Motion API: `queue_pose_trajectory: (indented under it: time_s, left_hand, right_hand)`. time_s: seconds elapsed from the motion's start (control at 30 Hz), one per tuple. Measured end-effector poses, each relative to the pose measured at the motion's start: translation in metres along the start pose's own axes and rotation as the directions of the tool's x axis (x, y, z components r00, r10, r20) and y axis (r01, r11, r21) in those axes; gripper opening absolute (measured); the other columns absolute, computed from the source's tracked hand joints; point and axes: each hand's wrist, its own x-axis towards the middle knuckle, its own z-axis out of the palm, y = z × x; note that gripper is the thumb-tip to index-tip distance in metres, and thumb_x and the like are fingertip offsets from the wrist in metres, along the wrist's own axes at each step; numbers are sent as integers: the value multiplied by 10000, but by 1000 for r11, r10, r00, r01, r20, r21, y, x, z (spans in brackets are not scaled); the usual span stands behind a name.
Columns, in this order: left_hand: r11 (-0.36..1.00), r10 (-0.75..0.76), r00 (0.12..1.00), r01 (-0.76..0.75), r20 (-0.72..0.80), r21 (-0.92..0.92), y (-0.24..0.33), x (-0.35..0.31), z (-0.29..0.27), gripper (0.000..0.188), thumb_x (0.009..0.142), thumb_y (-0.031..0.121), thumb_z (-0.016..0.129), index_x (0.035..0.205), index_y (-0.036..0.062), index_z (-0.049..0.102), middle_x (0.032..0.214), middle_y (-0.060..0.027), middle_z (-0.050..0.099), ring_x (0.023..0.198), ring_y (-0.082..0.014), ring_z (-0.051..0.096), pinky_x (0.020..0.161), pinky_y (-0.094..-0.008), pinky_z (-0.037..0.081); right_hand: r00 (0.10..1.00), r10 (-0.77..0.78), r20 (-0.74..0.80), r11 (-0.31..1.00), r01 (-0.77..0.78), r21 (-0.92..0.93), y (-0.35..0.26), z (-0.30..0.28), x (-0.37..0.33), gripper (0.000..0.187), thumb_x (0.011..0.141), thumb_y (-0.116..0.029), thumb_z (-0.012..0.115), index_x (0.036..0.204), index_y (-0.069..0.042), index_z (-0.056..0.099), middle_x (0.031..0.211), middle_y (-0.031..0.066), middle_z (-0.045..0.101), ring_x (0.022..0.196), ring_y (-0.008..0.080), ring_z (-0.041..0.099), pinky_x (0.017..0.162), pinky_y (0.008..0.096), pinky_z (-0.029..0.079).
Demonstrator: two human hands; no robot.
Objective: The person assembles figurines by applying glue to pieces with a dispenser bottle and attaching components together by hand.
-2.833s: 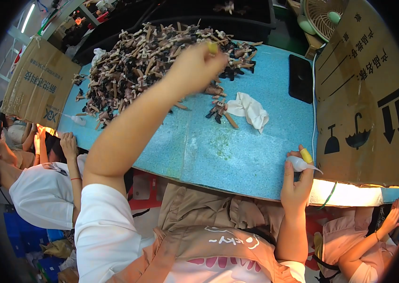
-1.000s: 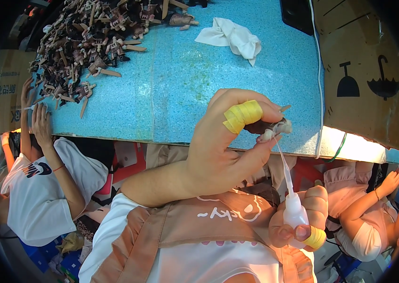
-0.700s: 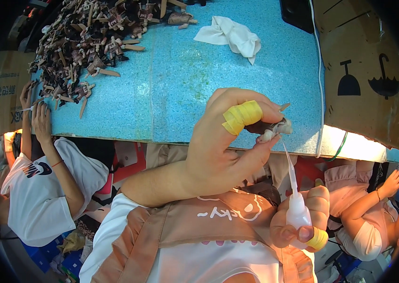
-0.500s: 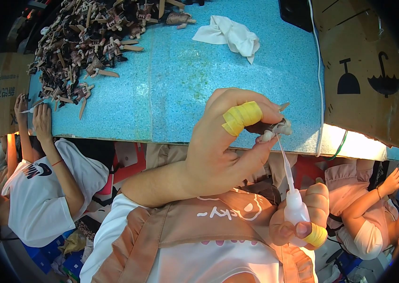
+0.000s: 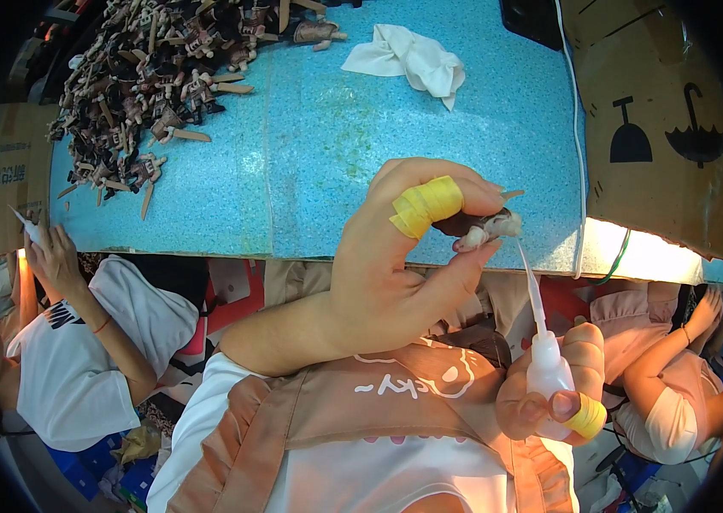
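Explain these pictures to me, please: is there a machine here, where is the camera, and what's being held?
There is no robot, just a person's two bare hands. Every picture comes from one wide fisheye camera worn on the head, looking down, so straight edges bend. The left hand pinches a small figure. The right hand grips a white squeeze bottle, its thin nozzle pointing up close to the figure. On the blue table lie a pile of similar figures and a crumpled white cloth or tissue. A cardboard box stands at the right.
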Motion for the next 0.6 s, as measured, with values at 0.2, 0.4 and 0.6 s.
queue_pose_trajectory:
  time_s: [0.2, 0.4, 0.6]
  left_hand:
    - [991, -56, 998, 51, -33, -125, -1, -1, 3, 354, 761, -113, 559, 1092, -17, 480, 1102, -147, 462, 1000, -193, 502, 844, -290, 428]
    - [975, -93, 995, 85, -26, -206, -2, -3, 2, 351, 772, -103, 552, 1104, -22, 473, 1099, -146, 470, 989, -194, 510, 858, -310, 427]
    - [953, -161, 987, 152, -13, -264, 0, -1, 6, 350, 779, -106, 546, 1110, -22, 471, 1108, -143, 473, 990, -198, 518, 864, -317, 428]
  right_hand:
    - [999, 3, -33, 1000, -4, -8, 1, -4, 3, 334, 681, -137, 675, 979, -146, 525, 621, -65, 494, 462, 109, 359, 447, 266, 238]
    - [999, 26, 36, 999, -27, 23, -5, -4, 5, 380, 654, -98, 662, 999, -187, 531, 653, -63, 516, 467, 108, 358, 452, 261, 246]
    - [997, 65, 48, 998, -64, -22, -4, -8, 5, 453, 609, -49, 671, 1011, -208, 534, 620, -59, 471, 468, 115, 354, 446, 260, 248]
